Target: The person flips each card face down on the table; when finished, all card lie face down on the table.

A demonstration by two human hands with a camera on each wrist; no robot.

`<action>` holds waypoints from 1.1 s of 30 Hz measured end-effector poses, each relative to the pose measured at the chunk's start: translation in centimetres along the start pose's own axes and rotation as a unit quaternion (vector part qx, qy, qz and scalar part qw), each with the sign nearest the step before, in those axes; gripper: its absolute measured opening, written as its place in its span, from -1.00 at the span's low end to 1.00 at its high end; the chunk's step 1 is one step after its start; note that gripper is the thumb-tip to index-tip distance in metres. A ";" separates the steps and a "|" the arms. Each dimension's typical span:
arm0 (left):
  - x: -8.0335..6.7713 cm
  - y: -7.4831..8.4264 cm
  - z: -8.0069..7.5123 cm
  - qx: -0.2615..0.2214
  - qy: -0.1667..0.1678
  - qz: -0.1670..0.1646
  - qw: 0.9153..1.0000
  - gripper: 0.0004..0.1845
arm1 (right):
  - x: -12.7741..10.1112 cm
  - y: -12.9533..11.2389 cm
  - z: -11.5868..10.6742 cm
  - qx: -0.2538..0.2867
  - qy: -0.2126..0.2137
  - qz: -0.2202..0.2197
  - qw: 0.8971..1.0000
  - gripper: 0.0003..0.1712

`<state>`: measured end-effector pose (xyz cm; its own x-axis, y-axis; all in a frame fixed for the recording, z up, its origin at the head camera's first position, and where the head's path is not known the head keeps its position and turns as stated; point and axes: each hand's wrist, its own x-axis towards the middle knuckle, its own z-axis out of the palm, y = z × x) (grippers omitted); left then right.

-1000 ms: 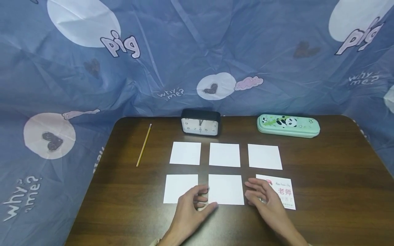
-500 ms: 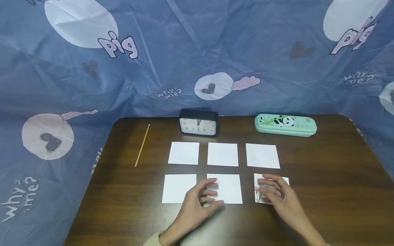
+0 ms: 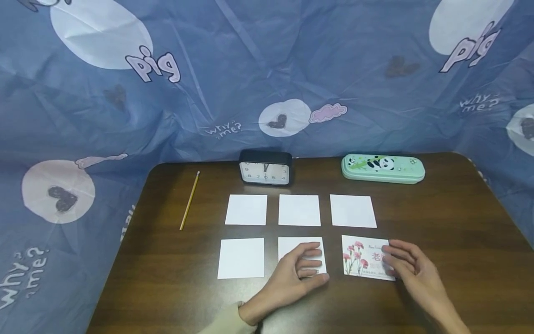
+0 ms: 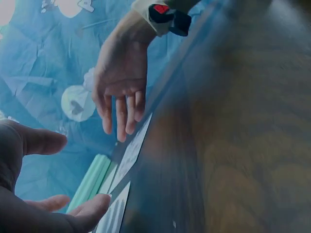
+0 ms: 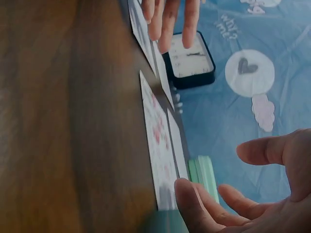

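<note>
A printed card [image 3: 362,260] with pink carnations and Chinese characters lies face up at the right end of the near row. My right hand [image 3: 417,271] hovers at its right edge, fingers loosely bent and holding nothing; the fingertips cover part of the print. To the left, my left hand [image 3: 298,273] is held above the middle blank white card [image 3: 288,248], hiding much of it. Its fingers are spread apart from the thumb, with nothing between them. In the right wrist view, the thumb and fingers of the right hand [image 5: 262,194] stand apart beside the flowered card [image 5: 158,141].
Another blank card [image 3: 241,258] lies at the near left, and three form the far row, one being the middle card [image 3: 299,210]. Behind them stand a black clock [image 3: 265,169] and a green panda pencil case [image 3: 383,169]. A yellow pencil [image 3: 190,200] lies left.
Both hands have moved to the right: the left from the gap between two near cards to over the middle one, the right across the flowered card to its right edge, uncovering the flowers.
</note>
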<state>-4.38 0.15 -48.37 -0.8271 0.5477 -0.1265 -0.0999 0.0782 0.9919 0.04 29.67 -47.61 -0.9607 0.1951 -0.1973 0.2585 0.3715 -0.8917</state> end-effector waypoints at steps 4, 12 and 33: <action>0.6 0.2 0.9 -0.023 -0.016 -0.011 1.000 -0.29 | -0.2 1.0 -0.6 0.054 0.023 -0.016 0.998 -0.51; 1.6 0.6 2.9 -0.032 -0.019 -0.044 0.998 -0.27 | -0.8 2.6 -1.5 0.120 0.025 -0.029 0.992 -0.61; 2.3 0.7 4.0 -0.033 -0.027 -0.067 0.997 -0.25 | -1.1 2.0 -0.4 0.103 0.022 0.045 0.993 -0.50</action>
<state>-4.11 4.76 -48.04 -0.7732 0.5799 -0.2566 -0.2449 0.1002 0.9644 1.68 30.59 -49.02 -0.9280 0.2612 -0.2657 0.3127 0.1581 -0.9366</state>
